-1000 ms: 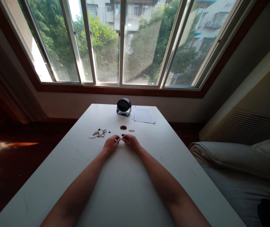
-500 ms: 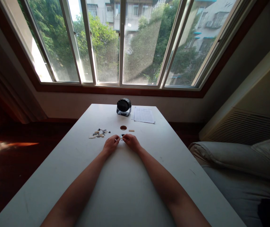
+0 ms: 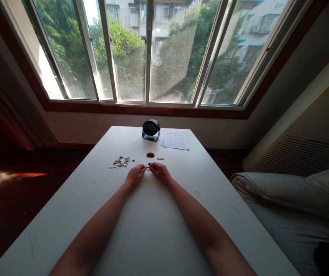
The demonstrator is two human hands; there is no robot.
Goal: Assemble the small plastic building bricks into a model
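Observation:
My left hand [image 3: 135,174] and my right hand [image 3: 160,171] meet near the middle of the white table [image 3: 152,218]. Their fingers are pinched around a small, pale, thin piece [image 3: 147,167], too small to name. Just behind the fingertips shows a small round thing with a dark middle and light rim [image 3: 149,164], partly hidden by my right hand. Left of my hands lies a loose pile of small tan, grey and black parts [image 3: 121,161]. A short tan strip with bumps [image 3: 160,158] rests beyond my right hand.
A round brown-edged hole [image 3: 150,155] opens in the tabletop beyond my hands. Farther back stand a small black fan-like device [image 3: 151,129] and a printed paper sheet [image 3: 176,140]. Behind the table is a window [image 3: 170,69]; a grey sofa [image 3: 285,191] is at the right.
The pinched piece and fingertips shift very slightly. Both arms and everything else on the table keep their places.

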